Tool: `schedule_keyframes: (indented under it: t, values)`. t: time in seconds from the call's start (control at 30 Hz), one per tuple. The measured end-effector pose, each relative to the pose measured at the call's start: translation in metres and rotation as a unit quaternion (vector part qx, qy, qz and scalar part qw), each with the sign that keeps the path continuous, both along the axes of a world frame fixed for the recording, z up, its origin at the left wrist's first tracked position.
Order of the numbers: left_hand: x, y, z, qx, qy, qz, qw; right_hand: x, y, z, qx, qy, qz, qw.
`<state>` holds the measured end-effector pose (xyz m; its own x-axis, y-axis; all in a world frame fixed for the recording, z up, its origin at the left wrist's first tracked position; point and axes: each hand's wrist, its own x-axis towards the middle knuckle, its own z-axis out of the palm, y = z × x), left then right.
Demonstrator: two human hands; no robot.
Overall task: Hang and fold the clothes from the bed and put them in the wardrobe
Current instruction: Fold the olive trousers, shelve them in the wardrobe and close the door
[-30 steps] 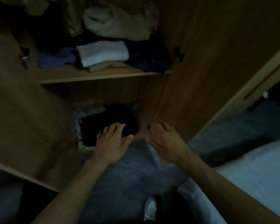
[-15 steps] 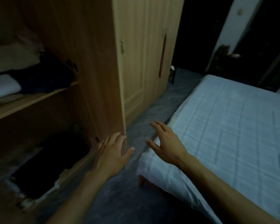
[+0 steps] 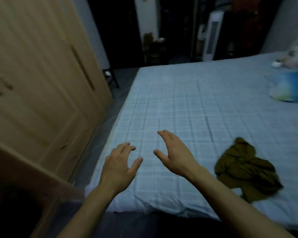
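Bed (image 3: 187, 100) — crumpled olive garment (image 3: 246, 170) lies diagonally.

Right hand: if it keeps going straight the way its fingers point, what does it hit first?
Likely just the bed. The right hand is open, its fingers aimed up-left across bare checked sheet. The crumpled olive garment lies off to its right, out of that line. Its height above the sheet is unclear.

Both bare forearms stretched forward, palms down. Left hand (image 3: 119, 164) with fingers loosely curled, thumb splayed toward the right, holding nothing. Right hand (image 3: 175, 154) just beside it, fingers nearly straight, thumb spread, holding nothing.
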<state>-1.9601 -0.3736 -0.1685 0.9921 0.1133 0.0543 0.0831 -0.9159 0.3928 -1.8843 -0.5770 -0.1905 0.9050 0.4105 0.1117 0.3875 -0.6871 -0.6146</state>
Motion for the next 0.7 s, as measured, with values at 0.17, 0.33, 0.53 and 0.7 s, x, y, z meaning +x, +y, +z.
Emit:
schedule_keyframes:
  t: [0.17,0.33,0.53,0.7]
  values:
    - [0.068,-0.091,-0.014,0.007,0.003,-0.131,0.991,0.011,-0.115,-0.02,-0.006,0.02,-0.141,0.99]
    - [0.118,-0.174,-0.029,-0.029,0.018,-0.244,0.969,0.008,-0.201,-0.03,-0.03,0.051,-0.247,0.967]
    - [0.174,-0.236,-0.04,-0.054,0.007,-0.34,0.939,0.024,-0.255,-0.016,-0.062,0.054,-0.34,0.937]
    - [0.232,-0.264,-0.038,-0.094,-0.008,-0.378,0.921,0.054,-0.274,0.005,-0.076,0.036,-0.39,0.917]
